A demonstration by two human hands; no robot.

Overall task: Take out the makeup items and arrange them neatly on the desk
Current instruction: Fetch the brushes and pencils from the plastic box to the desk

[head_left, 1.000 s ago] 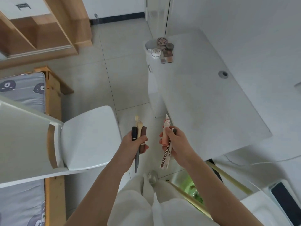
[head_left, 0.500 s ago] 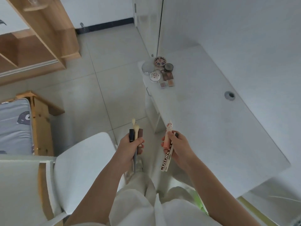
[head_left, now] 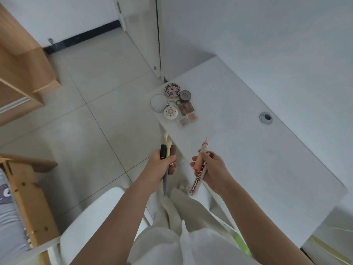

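Compacts already sit on the tabletop; left hand fingers grip brushes, right hand fingers grip tubes, not placed yet.

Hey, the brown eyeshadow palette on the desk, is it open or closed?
Cannot tell for sure. The brown palette lies flat among the compacts on the desk, showing brownish squares, but no raised lid is visible; it may be a clear closed lid.

Colours I see
White desk; round compact patterned blue and red; brown palette; grey-handled brush.
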